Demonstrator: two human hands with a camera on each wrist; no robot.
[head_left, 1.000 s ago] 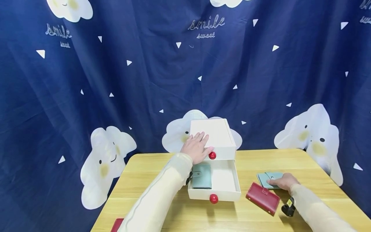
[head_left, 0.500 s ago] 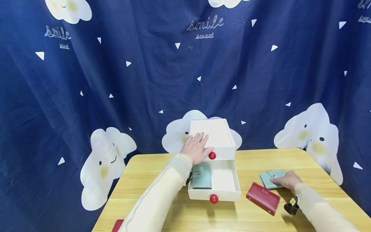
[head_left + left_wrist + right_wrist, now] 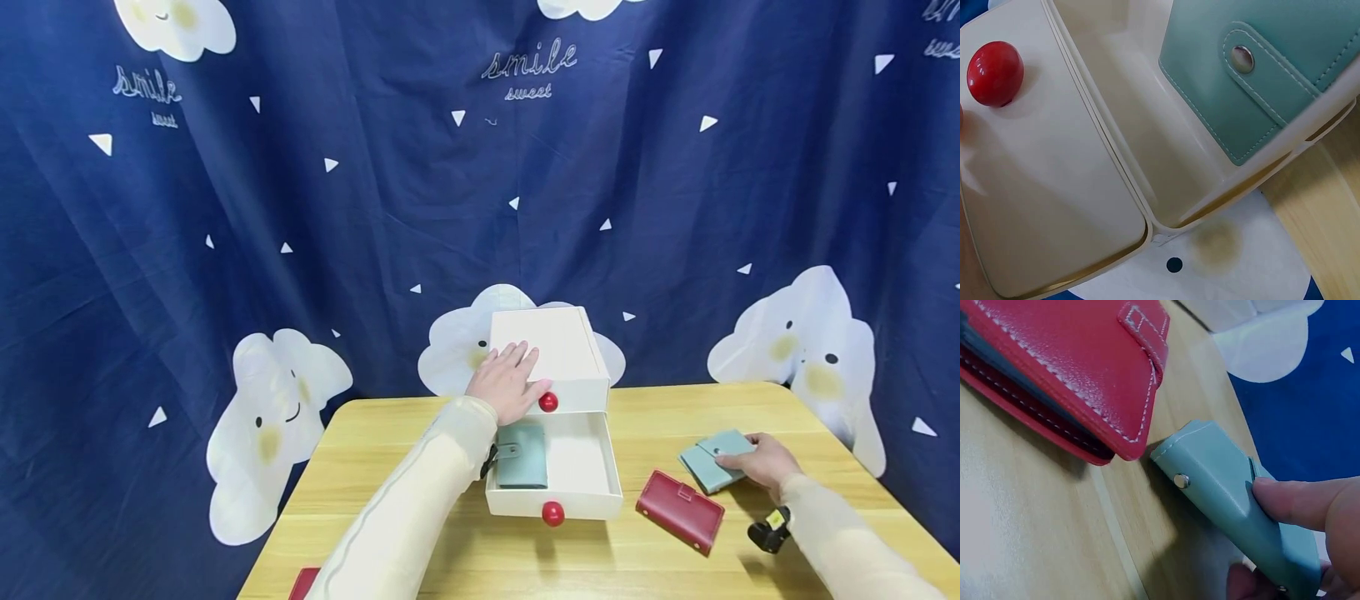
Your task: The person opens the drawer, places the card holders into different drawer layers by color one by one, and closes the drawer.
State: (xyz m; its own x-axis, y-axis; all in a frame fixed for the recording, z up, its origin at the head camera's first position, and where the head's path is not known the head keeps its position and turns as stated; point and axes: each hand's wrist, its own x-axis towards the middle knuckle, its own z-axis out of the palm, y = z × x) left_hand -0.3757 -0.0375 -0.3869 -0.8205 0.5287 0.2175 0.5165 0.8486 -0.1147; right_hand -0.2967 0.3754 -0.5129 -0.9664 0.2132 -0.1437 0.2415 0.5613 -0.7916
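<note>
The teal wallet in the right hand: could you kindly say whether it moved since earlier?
Yes: in the head view, the held teal wallet shifted right relative to the nearby red wallet.

Bright head view, dimmer wrist views (soft shadow under the teal wallet (image 3: 1222,487)).

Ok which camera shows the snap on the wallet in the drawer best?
The left wrist view: the snap on the teal wallet is large and sharp. The head view shows it tiny in the drawer; the right wrist view misses it.
</note>
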